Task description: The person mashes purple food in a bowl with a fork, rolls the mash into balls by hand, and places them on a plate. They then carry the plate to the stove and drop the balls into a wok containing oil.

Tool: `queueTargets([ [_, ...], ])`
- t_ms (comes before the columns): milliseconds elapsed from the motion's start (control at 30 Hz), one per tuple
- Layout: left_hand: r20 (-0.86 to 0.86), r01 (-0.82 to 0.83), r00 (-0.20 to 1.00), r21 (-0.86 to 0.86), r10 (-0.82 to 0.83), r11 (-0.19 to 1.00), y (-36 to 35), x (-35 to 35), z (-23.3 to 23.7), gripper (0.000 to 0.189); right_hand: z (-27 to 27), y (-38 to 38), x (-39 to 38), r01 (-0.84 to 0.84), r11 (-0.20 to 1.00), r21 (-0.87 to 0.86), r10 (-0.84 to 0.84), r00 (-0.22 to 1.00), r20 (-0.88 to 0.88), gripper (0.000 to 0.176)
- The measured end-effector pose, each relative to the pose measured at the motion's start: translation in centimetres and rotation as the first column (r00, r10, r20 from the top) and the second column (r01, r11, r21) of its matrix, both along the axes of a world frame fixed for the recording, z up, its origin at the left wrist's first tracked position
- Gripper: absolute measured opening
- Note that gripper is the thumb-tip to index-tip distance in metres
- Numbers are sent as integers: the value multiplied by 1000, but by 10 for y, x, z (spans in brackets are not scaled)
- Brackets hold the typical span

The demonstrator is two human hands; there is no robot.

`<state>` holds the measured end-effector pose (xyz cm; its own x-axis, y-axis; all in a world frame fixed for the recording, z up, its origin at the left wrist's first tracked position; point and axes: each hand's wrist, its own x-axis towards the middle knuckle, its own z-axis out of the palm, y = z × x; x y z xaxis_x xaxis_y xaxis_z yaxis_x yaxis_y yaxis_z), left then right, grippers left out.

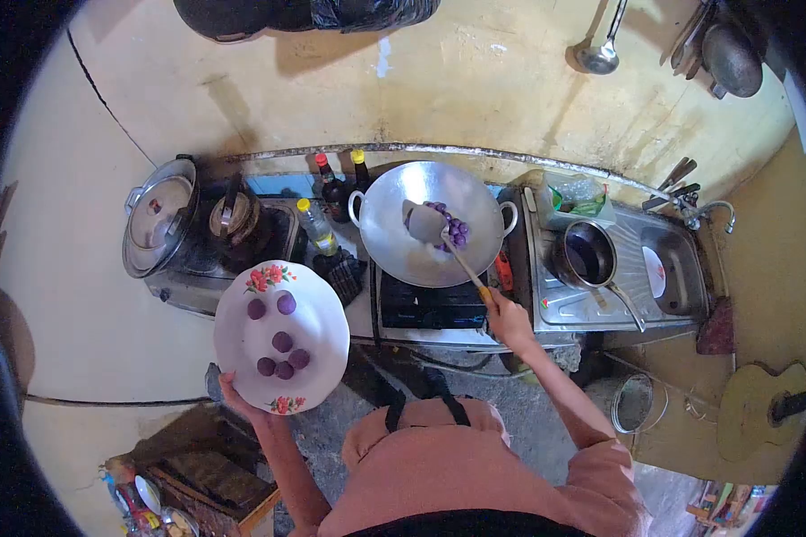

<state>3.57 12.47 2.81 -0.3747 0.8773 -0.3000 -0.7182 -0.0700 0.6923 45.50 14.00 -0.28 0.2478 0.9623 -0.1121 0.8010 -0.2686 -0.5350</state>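
My left hand grips the lower rim of a white plate with red flowers printed on it. Several purple balls lie on the plate. In my right hand, closed round its wooden handle, is a spatula whose broad metal blade sits inside a large silver wok. More purple balls are gathered beside and partly behind the blade. The wok rests over a black gas stove.
Left of the wok stand sauce bottles, a yellow-capped bottle and a lidded pot. To the right, a saucepan sits by the sink. A ladle hangs on the wall, and a bucket stands below.
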Motion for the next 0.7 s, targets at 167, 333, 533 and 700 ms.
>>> queueTargets([
  [167,21,-70,997,-47,71,996,-1,22,25,58,14,0,34,-78,986,148,57,989,140,34],
  [333,1,-17,1000,-2,17,1000,-3,0,-9,66,34,-6,49,-180,959,220,89,925,370,39],
  [533,16,26,1000,32,-27,999,-1,13,4,66,19,0,57,-187,964,188,64,854,517,43],
  [700,20,-2,1000,-27,2,1000,-1,28,20,65,22,21,49,-181,975,129,91,855,511,46],
])
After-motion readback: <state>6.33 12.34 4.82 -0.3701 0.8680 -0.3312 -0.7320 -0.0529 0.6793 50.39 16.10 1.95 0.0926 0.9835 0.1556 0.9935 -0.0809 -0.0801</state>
